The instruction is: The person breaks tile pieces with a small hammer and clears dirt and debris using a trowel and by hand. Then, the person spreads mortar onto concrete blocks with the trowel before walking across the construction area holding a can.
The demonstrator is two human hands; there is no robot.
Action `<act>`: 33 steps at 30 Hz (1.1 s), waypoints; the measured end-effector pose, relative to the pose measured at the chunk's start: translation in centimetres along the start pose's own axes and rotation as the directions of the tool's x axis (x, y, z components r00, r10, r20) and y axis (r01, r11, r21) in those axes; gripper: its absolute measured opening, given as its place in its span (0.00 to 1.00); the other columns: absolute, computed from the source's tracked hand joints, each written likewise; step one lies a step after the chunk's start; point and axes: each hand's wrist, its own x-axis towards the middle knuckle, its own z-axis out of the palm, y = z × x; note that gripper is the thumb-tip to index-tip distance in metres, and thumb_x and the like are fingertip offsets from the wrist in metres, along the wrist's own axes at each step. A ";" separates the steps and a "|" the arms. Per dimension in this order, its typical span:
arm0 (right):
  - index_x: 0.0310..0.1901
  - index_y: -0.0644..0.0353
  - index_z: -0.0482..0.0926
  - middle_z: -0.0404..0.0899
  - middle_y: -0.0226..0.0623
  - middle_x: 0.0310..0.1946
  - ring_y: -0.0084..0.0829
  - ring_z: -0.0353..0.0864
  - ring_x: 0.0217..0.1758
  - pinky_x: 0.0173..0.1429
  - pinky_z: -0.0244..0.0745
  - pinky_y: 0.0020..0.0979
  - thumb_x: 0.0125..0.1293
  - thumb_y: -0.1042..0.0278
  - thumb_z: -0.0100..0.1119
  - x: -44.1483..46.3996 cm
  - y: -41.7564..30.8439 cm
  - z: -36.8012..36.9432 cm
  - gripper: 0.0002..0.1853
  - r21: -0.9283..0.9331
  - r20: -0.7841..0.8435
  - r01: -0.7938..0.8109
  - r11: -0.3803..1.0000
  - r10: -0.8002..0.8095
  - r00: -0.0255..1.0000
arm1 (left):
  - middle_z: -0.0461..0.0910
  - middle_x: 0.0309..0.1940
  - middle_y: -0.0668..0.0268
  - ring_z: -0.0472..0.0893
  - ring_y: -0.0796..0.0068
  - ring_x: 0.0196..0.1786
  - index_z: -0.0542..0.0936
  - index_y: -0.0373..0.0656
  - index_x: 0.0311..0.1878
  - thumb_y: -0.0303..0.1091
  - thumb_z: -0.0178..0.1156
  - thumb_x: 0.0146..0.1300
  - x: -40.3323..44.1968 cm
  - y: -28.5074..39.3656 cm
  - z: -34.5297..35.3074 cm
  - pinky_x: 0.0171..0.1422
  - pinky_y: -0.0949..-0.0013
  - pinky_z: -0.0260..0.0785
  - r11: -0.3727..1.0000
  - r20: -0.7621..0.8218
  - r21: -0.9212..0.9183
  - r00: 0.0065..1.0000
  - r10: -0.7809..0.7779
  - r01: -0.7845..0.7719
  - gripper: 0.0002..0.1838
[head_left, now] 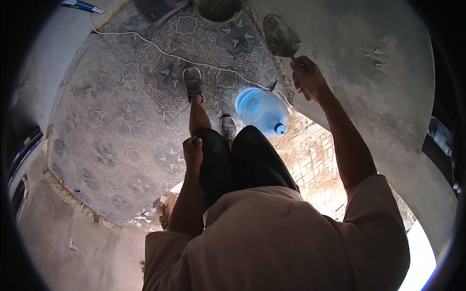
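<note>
My right hand (308, 77) is wrapped round the handle of a trowel (281, 38), whose broad, mortar-smeared blade points away from me beside the grey plastered wall. My left hand (193, 151) hangs by my left thigh with its fingers curled in; what it holds, if anything, is hidden. Below the trowel, a large blue water jug (259, 110) lies on its side on the floor, its capped neck towards me. My shoes stand on the patterned tiles to the left of the jug.
A pale cable (160, 50) runs across the dusty tiled floor (111, 131) ahead of my feet. At the top are a round bucket (218, 9) and a dark container (158, 10). Rubble (150, 217) lies by the lower left wall. Sunlit debris covers the ground at right.
</note>
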 end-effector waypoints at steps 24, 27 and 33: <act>0.35 0.54 0.68 0.63 0.26 0.19 0.22 0.63 0.15 0.16 0.56 0.27 0.73 0.55 0.52 -13.0 25.4 -4.1 0.13 -0.210 -0.032 -0.033 0.977 0.027 0.999 | 0.84 0.43 0.52 0.83 0.55 0.50 0.82 0.39 0.47 0.43 0.59 0.67 -28.8 -15.1 15.0 0.56 0.58 0.74 0.964 -0.103 0.231 0.988 -0.113 0.135 0.17; 0.36 0.53 0.69 0.65 0.25 0.23 0.20 0.65 0.19 0.22 0.61 0.27 0.73 0.50 0.52 -11.1 24.6 -4.1 0.16 -0.234 0.014 0.187 0.954 -0.189 0.982 | 0.84 0.43 0.54 0.83 0.58 0.49 0.82 0.40 0.47 0.41 0.60 0.67 -33.3 -14.0 14.5 0.56 0.60 0.74 0.878 -0.191 -0.373 0.902 -0.388 0.299 0.14; 0.29 0.54 0.69 0.65 0.24 0.19 0.19 0.65 0.20 0.23 0.60 0.27 0.72 0.49 0.55 -16.5 31.1 -4.3 0.19 -0.127 0.020 0.553 0.824 -0.555 0.832 | 0.85 0.42 0.56 0.82 0.66 0.47 0.82 0.37 0.48 0.41 0.62 0.67 -43.8 -25.6 18.6 0.54 0.64 0.73 0.851 -0.439 -0.486 0.786 -0.435 0.200 0.16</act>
